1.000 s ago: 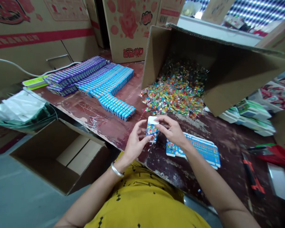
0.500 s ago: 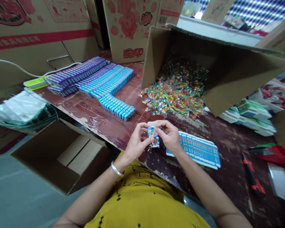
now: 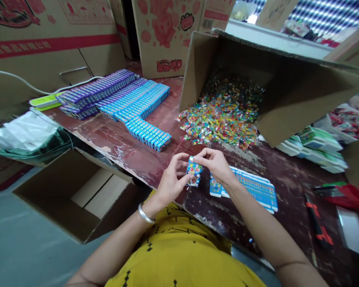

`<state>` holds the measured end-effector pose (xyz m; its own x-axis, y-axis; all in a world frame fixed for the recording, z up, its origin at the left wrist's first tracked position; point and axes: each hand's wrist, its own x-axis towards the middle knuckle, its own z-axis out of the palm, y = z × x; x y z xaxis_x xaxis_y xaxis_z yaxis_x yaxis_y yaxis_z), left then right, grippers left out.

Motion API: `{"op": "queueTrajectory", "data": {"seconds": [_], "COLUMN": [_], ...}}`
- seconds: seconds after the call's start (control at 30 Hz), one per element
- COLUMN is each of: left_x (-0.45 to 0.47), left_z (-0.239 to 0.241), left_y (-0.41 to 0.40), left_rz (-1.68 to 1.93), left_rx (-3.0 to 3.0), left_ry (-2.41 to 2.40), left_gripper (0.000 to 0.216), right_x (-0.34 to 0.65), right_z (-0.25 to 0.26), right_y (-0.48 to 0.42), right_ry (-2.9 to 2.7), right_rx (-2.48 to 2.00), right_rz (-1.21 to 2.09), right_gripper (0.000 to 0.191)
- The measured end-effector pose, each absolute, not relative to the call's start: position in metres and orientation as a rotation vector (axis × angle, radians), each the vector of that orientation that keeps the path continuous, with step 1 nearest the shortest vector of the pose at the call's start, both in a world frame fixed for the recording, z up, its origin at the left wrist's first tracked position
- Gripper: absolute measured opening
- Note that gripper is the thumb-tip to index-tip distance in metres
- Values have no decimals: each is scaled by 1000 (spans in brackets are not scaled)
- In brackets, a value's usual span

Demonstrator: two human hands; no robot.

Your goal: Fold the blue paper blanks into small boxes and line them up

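A small blue printed candy box (image 3: 194, 172) is held between my two hands, above the table edge. My left hand (image 3: 174, 175) grips its left side, thumb across the front. The fingers of my right hand (image 3: 213, 162) pinch its top end, where a bit of white flap shows. Beside my right wrist lies a fanned row of flat blue cartons (image 3: 254, 187). Beyond my hands, a heap of wrapped colourful candies (image 3: 221, 119) spills from a large cardboard box (image 3: 283, 119) lying on its side.
Rows of filled-out blue boxes (image 3: 149, 133) and purple boxes (image 3: 98, 89) stand at the table's back left. An open carton (image 3: 62, 199) sits below the left edge. A red-and-black cutter (image 3: 318, 225) lies at right. Another person's hand (image 3: 358, 103) shows at far right.
The white flap at the box's top has been folded down and now shows much less. My right hand has shifted slightly at the top end. A person's hand has appeared at far right.
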<state>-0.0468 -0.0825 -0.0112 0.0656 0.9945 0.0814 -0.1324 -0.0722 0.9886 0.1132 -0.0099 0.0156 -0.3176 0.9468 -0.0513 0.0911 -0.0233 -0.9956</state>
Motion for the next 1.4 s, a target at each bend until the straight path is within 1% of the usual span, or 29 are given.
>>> {"op": "queueTrajectory", "data": {"seconds": [0.13,0.27,0.33,0.4,0.43,0.5,0.53,0.57,0.6,0.7,0.77,0.83,0.97,1.1,1.17,1.23,1.27,1.3,1.33,1.37,1.4], "left_x": [-49,-54,-56,-58,-59,-59,-59,-60,-61,-69,-78,-88,-99,-95,-90,-83,-78,-73,-66,-59,-51], "left_z": [-9,-10,-13,-17,-19,-23,-25,-26,-27,-28,-26,-22,-23,-37,-44,-48,-49,-49,-49,-49,-50], "left_y": [-83,-81,-79,-76,-74,-71,-70,-68,-67,-63,-62,-63,-68,-75,-78,-81,-83,-85,-87,-89,-91], "left_rz": [1233,1221,1231,1224,1217,1224,1235,1246,1254,1254,1306,1376,1378,1185,1077,987,945,904,865,832,805], "left_rx": [1240,1195,1197,1240,1267,1301,1306,1309,1315,1364,1394,1410,1473,1671,1817,1962,2031,2102,2173,2246,2315], "left_ry": [1006,979,1017,1093,1141,1240,1284,1325,1362,1489,1598,1706,1801,1816,1819,1802,1774,1720,1635,1522,1390], "left_gripper": [59,48,42,38,38,40,42,44,46,47,47,45,30,9,7,9,11,13,16,18,22], "right_x": [110,112,116,118,117,113,109,105,100,84,73,61,36,12,6,11,18,30,45,63,84], "right_z": [18,18,21,25,27,31,31,29,26,8,-8,-24,-49,-62,-63,-57,-52,-45,-38,-31,-24], "right_y": [-9,-13,-14,-14,-16,-20,-22,-25,-26,-19,-3,16,46,49,48,49,50,51,53,55,55], "right_ry": [-1555,-1777,-1970,-2237,-2373,-2581,-2646,-2687,-2705,-2655,-2517,-2310,-2063,-2055,-2089,-2143,-2167,-2185,-2189,-2178,-2156], "right_rx": [-1140,-1128,-1071,-1006,-975,-930,-920,-919,-924,-949,-1030,-1177,-1270,-1238,-1227,-1218,-1210,-1203,-1203,-1207,-1236], "right_rz": [1383,1134,1017,825,702,475,400,347,308,317,431,553,632,613,593,589,584,572,545,511,482], "right_gripper": [29,28,28,29,40,73,86,94,96,85,78,76,87,105,112,116,115,110,99,81,58]}}
